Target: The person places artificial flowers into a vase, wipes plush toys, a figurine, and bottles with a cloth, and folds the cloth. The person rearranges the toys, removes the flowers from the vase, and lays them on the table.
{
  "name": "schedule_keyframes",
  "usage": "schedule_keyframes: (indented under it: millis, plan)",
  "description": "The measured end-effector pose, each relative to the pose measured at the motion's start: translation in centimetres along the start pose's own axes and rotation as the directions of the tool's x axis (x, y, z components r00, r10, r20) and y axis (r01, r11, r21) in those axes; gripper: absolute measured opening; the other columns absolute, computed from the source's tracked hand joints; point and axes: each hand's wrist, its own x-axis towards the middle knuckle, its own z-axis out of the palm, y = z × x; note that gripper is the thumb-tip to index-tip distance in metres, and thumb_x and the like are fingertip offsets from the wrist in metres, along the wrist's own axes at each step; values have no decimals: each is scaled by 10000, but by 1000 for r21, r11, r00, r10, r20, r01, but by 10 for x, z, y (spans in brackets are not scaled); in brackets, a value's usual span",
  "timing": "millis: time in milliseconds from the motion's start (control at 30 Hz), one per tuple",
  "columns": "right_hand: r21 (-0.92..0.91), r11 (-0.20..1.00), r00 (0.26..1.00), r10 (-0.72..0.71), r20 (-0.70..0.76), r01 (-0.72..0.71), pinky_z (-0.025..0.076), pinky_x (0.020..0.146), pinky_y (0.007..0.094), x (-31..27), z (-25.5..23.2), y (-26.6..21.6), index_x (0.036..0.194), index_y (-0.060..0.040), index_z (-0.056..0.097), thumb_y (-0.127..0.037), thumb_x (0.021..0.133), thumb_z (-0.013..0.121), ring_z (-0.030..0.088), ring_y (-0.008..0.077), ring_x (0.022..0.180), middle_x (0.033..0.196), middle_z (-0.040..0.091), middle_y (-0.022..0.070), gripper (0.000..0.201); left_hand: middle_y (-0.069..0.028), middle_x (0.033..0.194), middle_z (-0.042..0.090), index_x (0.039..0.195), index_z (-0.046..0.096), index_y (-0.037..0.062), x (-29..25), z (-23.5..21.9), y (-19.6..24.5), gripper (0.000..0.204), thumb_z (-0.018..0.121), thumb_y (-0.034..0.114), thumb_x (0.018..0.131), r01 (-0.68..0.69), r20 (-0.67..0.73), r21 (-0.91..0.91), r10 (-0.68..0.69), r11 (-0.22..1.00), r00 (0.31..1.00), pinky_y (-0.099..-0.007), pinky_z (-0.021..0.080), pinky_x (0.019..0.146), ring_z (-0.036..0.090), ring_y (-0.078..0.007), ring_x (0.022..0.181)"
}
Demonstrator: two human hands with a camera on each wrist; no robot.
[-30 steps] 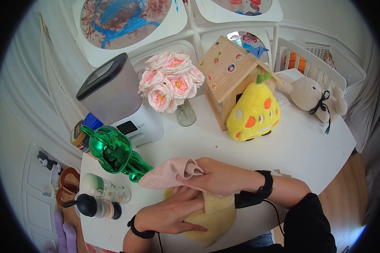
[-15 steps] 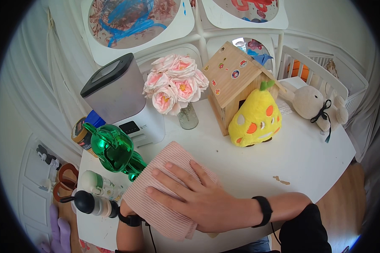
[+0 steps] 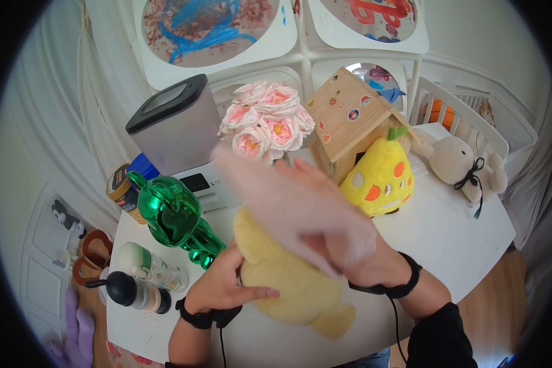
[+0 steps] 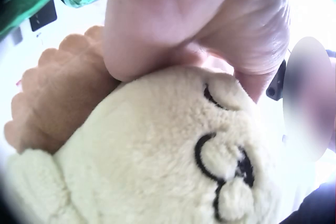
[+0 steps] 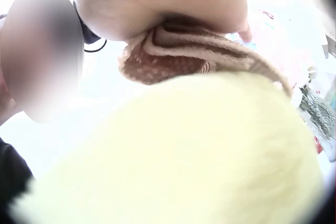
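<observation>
A pale yellow plush toy (image 3: 294,288) is held over the near part of the table, its back toward the head camera. My left hand (image 3: 221,285) grips its side, thumb across the fur. In the left wrist view the toy's stitched black face (image 4: 220,161) shows, with a brown scalloped edge (image 4: 58,87) beside it. My right hand (image 3: 343,211), blurred, holds a pink ribbed cloth (image 3: 267,193) above the toy. Folds of the cloth (image 5: 173,58) bunch under the palm in the right wrist view, close to the yellow fur.
A shiny green figure (image 3: 168,208) and two bottles (image 3: 156,270) stand left on the white table (image 3: 454,245). Behind are a grey-lidded appliance (image 3: 178,129), pink flowers (image 3: 270,122), a wooden house (image 3: 349,113), a yellow pear plush (image 3: 383,178) and a beige plush rabbit (image 3: 454,159).
The pink cloth lay spread over the toy under my right hand; it has since been lifted up and right, gathered in that hand. The toy and my left thumb are uncovered.
</observation>
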Motion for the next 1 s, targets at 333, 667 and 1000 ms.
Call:
schedule_keyframes:
  millis: [333, 667, 1000]
  plan:
    - [-341, 803, 735, -167, 658, 488, 51, 1235, 550, 13, 17, 37, 1486, -174, 510, -91, 828, 629, 193, 322, 1543, 1633, 330, 81, 674, -101, 1539, 416, 1518, 389, 28, 10, -42, -47, 790, 778, 126, 837, 165, 51, -129, -159, 978, 986, -372, 305, 1171, 403, -235, 1414]
    - [-202, 975, 588, 217, 779, -92, 498, 865, 351, -2, -63, -39, 1120, 32, 644, -69, 847, 616, 633, 293, 1046, 1121, 673, 169, 293, -96, 1561, 395, 1569, 279, 22, 16, -45, -28, 746, 672, 205, 961, 129, -37, -175, -138, 976, 990, -359, 312, 1164, 394, -217, 1420]
    - [-654, 624, 887, -146, 438, 426, 359, 1140, 515, -1, 19, -8, 1545, -58, 347, -36, 756, 733, 263, 440, 1485, 1582, 251, 302, 879, -138, 1485, 491, 1463, 435, -5, 17, -24, -18, 604, 667, 183, 938, -32, -205, 221, 79, 975, 976, -372, 385, 1118, 488, -254, 1357]
